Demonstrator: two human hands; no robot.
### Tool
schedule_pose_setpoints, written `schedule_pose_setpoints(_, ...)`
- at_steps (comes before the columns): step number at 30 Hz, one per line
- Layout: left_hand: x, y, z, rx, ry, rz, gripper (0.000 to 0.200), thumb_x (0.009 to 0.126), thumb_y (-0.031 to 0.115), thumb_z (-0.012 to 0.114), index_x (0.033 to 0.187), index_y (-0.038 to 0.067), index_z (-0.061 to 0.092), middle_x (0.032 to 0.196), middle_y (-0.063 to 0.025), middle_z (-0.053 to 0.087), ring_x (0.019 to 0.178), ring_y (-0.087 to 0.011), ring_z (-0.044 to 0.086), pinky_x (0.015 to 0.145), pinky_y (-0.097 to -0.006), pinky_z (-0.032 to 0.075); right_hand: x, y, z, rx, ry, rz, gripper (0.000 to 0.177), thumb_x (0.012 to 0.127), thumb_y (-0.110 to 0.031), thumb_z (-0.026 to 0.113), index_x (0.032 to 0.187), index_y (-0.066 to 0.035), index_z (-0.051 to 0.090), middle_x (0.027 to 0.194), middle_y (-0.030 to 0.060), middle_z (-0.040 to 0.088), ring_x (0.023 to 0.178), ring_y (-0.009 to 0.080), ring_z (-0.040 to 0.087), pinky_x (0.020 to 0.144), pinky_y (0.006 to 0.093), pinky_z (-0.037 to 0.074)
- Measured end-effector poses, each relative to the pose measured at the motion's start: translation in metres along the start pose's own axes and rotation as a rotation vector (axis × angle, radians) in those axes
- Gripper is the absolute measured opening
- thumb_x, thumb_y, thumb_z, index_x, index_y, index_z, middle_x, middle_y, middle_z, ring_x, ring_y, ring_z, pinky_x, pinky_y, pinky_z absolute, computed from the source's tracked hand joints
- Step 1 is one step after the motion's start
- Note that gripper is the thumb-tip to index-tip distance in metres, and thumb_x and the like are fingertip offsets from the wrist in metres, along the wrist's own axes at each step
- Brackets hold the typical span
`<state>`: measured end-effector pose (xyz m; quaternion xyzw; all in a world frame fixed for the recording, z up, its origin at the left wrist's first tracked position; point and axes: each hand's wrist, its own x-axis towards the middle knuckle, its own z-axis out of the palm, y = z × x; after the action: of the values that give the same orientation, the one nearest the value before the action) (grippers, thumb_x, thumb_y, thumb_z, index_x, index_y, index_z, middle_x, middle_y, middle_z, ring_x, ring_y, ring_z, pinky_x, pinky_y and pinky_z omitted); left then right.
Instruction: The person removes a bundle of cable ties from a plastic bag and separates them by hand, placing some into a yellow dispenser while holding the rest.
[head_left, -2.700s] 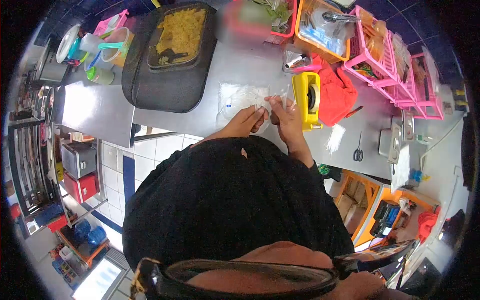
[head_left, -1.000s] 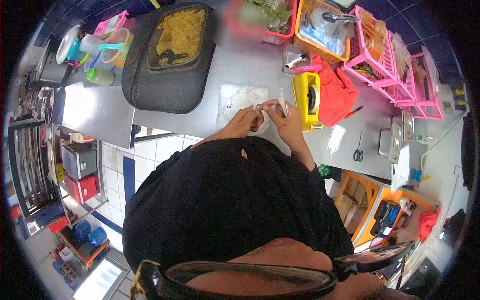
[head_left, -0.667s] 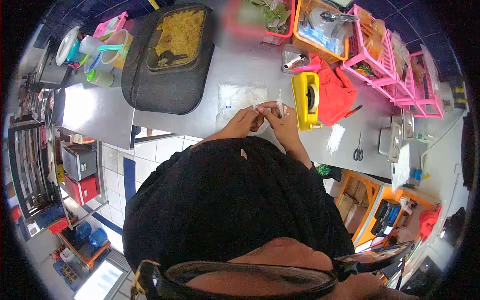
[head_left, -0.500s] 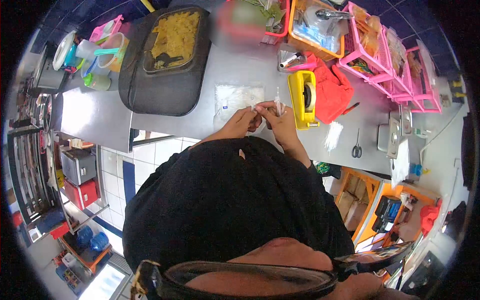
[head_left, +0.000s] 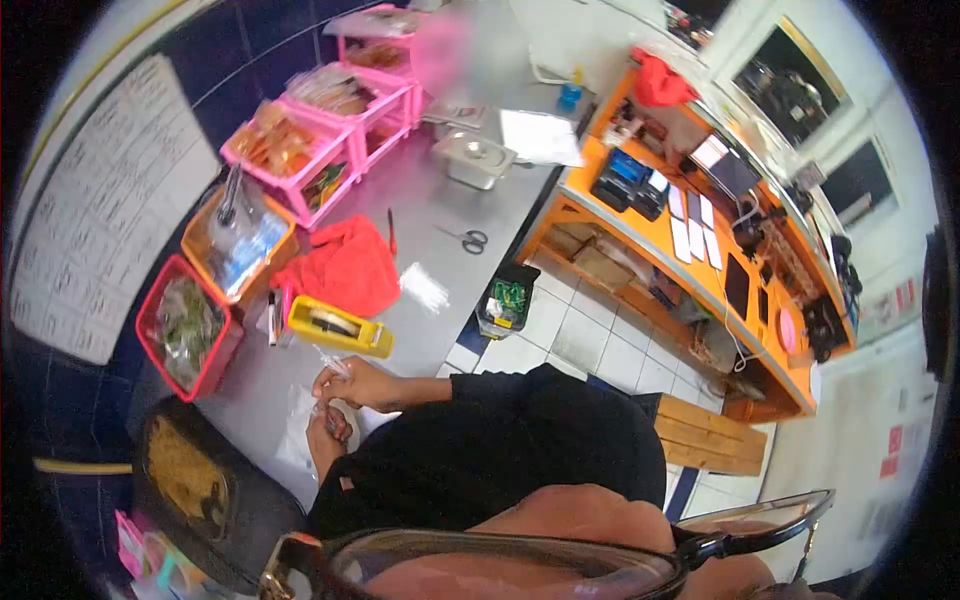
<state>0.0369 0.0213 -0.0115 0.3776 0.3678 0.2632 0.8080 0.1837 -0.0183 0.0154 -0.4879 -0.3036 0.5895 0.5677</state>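
My right hand (head_left: 357, 383) is closed, with thin clear-white plastic pieces (head_left: 332, 362) sticking out between its fingers. My left hand (head_left: 326, 438) is closed too, its fingertips meeting those of the right. What it pinches is too small to make out. Under and beside both hands lies a clear plastic bag (head_left: 294, 440) on the grey metal table (head_left: 262, 372). A yellow tape dispenser (head_left: 340, 328) stands just beyond my right hand.
Past the dispenser are a red cloth (head_left: 345, 268), white strips (head_left: 425, 288), scissors (head_left: 468, 239) and a lidded metal container (head_left: 473, 160). Red (head_left: 152, 325) and orange baskets (head_left: 195, 240) and pink racks (head_left: 350, 140) line the wall. A black case (head_left: 262, 535) holds a yellow-food tray (head_left: 188, 475).
The head view has swung to the right, bringing the orange desk and windows into sight. Both hands stay together over the plastic bag, the right still holding the plastic pieces.
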Motion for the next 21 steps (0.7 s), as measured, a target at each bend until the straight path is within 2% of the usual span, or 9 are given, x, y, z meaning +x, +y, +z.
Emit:
schedule_pose_setpoints(4,-0.001,0.01,0.013,0.112,0.012,0.058,0.025,0.094,0.027,0.038,0.088,0.005,0.048,0.059,0.0016,0.037,0.047,-0.0055,0.029,0.042,-0.021,0.024,-0.007,-0.009,-0.002,0.005,0.053,-0.052,0.02,0.082,-0.024,0.063,0.088,-0.006,0.061,0.065,0.0007,0.058,0.045,0.0025,0.036,0.04,0.0208,0.025)
schedule_pose_setpoints(7,-0.004,0.007,0.014,0.059,-0.036,0.049,0.024,0.094,0.027,0.04,0.085,0.006,0.047,0.059,0.0023,0.037,0.046,-0.0052,0.028,0.042,-0.0207,0.024,-0.013,-0.013,-0.003,-0.061,-0.013,-0.082,0.021,0.083,-0.025,0.063,0.088,-0.005,0.062,0.063,-0.0008,0.055,0.047,0.0036,0.037,0.042,0.0216,0.027)
schedule_pose_setpoints(8,-0.004,0.005,0.012,0.03,-0.04,0.053,0.024,0.094,0.027,0.041,0.084,0.006,0.047,0.058,0.0024,0.037,0.046,-0.0053,0.028,0.042,-0.0207,0.024,-0.011,-0.006,-0.001,-0.125,0.004,-0.226,0.022,0.083,-0.025,0.063,0.088,-0.003,0.063,0.061,-0.0014,0.054,0.051,0.0045,0.041,0.046,0.0228,0.032)
schedule_pose_setpoints(10,-0.006,0.001,0.011,-0.029,-0.044,0.065,0.024,0.094,0.028,0.042,0.082,0.007,0.046,0.058,0.0027,0.036,0.045,-0.0054,0.028,0.042,-0.0206,0.023,-0.017,-0.008,0.0,-0.174,-0.039,-0.207,0.023,0.083,-0.025,0.062,0.088,-0.002,0.063,0.062,-0.0011,0.054,0.055,0.0052,0.044,0.05,0.0239,0.035)
schedule_pose_setpoints(14,-0.017,0.01,0.022,0.032,0.03,0.037,0.025,0.093,0.029,0.044,0.082,0.007,0.046,0.057,0.0028,0.036,0.045,-0.0055,0.029,0.042,-0.0204,0.023,-0.022,-0.012,-0.001,-0.249,-0.125,-0.23,0.024,0.085,-0.024,0.061,0.088,-0.001,0.063,0.063,-0.0002,0.055,0.06,0.005,0.048,0.053,0.0247,0.039)
schedule_pose_setpoints(17,-0.02,0.01,0.022,0.022,0.034,0.041,0.026,0.093,0.031,0.044,0.081,0.007,0.046,0.057,0.0027,0.036,0.045,-0.0058,0.029,0.041,-0.0206,0.023,-0.015,0.0,-0.002,-0.21,-0.178,-0.268,0.021,0.086,-0.022,0.059,0.09,-0.002,0.063,0.066,-0.0003,0.055,0.058,0.0055,0.047,0.053,0.0258,0.039)
schedule_pose_setpoints(20,-0.016,0.008,0.016,0.041,0.025,0.037,0.026,0.093,0.029,0.042,0.08,0.007,0.047,0.055,0.0026,0.035,0.044,-0.0059,0.029,0.041,-0.021,0.022,-0.01,0.008,-0.002,-0.218,-0.098,-0.472,0.019,0.089,-0.021,0.054,0.09,-0.004,0.06,0.068,-0.0001,0.055,0.054,0.005,0.043,0.05,0.0242,0.037)
schedule_pose_setpoints(21,-0.015,0.007,0.015,0.043,0.012,0.036,0.026,0.093,0.028,0.041,0.08,0.007,0.047,0.055,0.0026,0.034,0.044,-0.006,0.028,0.041,-0.0213,0.022,-0.008,0.007,0.0,-0.19,0.013,-0.482,0.019,0.09,-0.022,0.052,0.091,-0.004,0.059,0.068,-0.0002,0.054,0.053,0.005,0.042,0.049,0.0234,0.036)
